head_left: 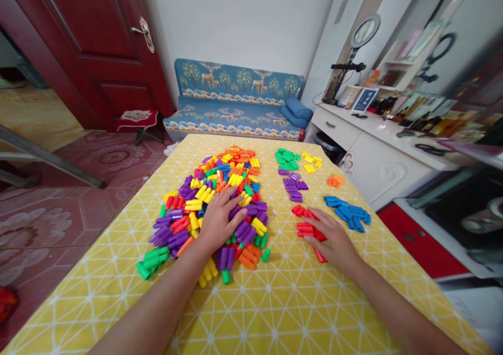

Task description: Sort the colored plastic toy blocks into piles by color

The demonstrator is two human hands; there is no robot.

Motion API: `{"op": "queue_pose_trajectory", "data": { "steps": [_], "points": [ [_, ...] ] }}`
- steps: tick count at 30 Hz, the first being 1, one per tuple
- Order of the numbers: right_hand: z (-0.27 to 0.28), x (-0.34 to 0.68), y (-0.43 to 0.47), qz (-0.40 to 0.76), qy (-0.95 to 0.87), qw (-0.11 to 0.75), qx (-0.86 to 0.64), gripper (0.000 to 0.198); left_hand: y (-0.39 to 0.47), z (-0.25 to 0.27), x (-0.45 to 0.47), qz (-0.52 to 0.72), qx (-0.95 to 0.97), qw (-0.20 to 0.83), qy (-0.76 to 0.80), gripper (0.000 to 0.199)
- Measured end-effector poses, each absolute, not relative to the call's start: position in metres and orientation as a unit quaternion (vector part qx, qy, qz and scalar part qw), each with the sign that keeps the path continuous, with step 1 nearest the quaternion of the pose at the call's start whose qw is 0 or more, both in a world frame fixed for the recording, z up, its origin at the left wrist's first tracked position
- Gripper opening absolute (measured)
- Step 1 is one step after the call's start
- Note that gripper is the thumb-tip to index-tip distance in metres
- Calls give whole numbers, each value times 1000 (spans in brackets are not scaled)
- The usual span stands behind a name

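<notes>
A large mixed heap of plastic peg-shaped building blocks point(194, 204) in purple, yellow, red, orange, green and blue lies on the left half of the table. My left hand point(219, 216) rests on top of this heap, fingers spread over purple and yellow pieces. Over a small group of red blocks point(305, 230) on the right, my right hand point(334, 237) is lowered with its fingers apart, touching them and partly hiding some. Beyond it are separate groups of purple blocks point(294, 186), green blocks point(287, 158), yellow blocks point(312, 161), orange blocks point(335, 180) and blue blocks point(348, 213).
The table wears a yellow patterned cloth point(291, 313). Behind it stands a blue sofa point(236, 111); a red stool point(138, 118) is by the red door point(98, 41). To the right, a white dresser point(377, 140) carries bottles and a ring light point(365, 31).
</notes>
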State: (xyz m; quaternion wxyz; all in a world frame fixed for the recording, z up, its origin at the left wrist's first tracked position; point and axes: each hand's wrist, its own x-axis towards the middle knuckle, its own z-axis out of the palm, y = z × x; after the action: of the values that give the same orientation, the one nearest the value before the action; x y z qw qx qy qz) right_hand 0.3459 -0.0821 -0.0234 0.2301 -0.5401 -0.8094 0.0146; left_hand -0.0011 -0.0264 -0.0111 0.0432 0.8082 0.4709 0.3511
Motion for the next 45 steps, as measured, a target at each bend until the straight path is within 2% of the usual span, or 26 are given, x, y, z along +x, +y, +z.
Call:
{"op": "queue_pose_trajectory", "data": {
  "steps": [4, 10, 12, 17, 19, 28, 39, 45],
  "points": [
    [-14, 342, -78, -9, -818, 228, -528, 32, -27, -11, -1, 353, 809, 45, 468, 35],
    [11, 333, -66, -5, -843, 156, -514, 26, -27, -11, -1, 350, 807, 46, 473, 36],
    [16, 333, -57, 11, -839, 177, -514, 26, -27, -11, -1, 350, 807, 47, 473, 36],
    [13, 332, -24, 83, -782, 313, -532, 23, -26, -11, -1, 349, 808, 48, 472, 36],
    [7, 329, -11, 107, -766, 330, -541, 23, -26, -12, -2, 350, 808, 48, 471, 36],
    [-9, 327, -1, 173, -786, 261, -532, 23, -26, -12, -2, 348, 808, 44, 473, 36],
    [-5, 338, -6, 140, -752, 293, -574, 23, -27, -10, -2, 346, 808, 48, 475, 36],
    [-4, 351, -1, 121, -766, 243, -583, 25, -26, -12, -2, 350, 809, 43, 471, 36]
  ]
}}
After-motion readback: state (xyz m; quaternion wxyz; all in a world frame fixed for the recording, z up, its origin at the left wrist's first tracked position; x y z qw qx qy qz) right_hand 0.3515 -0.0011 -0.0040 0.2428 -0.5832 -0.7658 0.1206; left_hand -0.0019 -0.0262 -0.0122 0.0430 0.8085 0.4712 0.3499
